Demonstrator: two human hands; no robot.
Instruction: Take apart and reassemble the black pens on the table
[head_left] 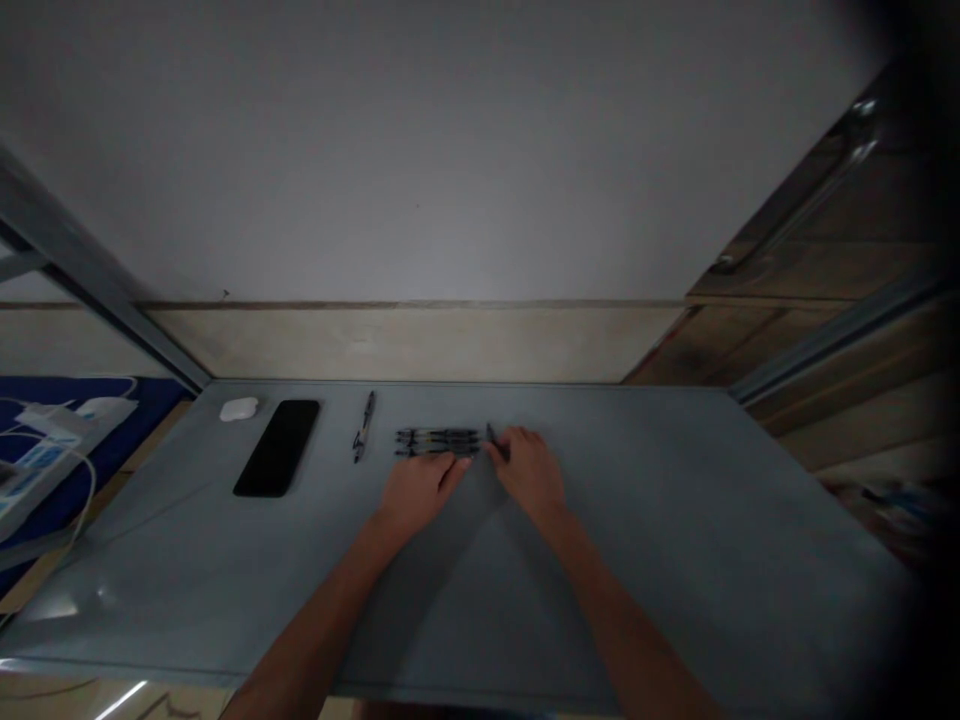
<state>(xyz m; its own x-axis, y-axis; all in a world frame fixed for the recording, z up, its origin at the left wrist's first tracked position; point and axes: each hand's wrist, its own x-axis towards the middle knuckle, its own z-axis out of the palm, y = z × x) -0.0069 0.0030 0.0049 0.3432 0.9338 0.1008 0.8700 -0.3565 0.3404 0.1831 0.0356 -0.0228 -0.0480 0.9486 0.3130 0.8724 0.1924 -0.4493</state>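
Observation:
Several dark pens (437, 437) lie side by side in a row on the grey table, pointing left and right. My left hand (416, 490) rests at their near edge, fingers curled and thumb pointing right, closed against the nearest pen; part of that pen is hidden behind the fingers. Just right of the row, my right hand (529, 475) pinches another dark pen (491, 434), which is tilted away from me, its lower part covered by the fingers. A single pen (364, 427) lies apart to the left of the row, pointing away from me.
A black phone (277, 448) and a white earbud case (239, 409) sit on the left of the grey table (675, 560). Beyond the left edge lies a white power strip (45, 460) with cables. A pale wall (450, 180) rises behind; metal posts stand at both back corners.

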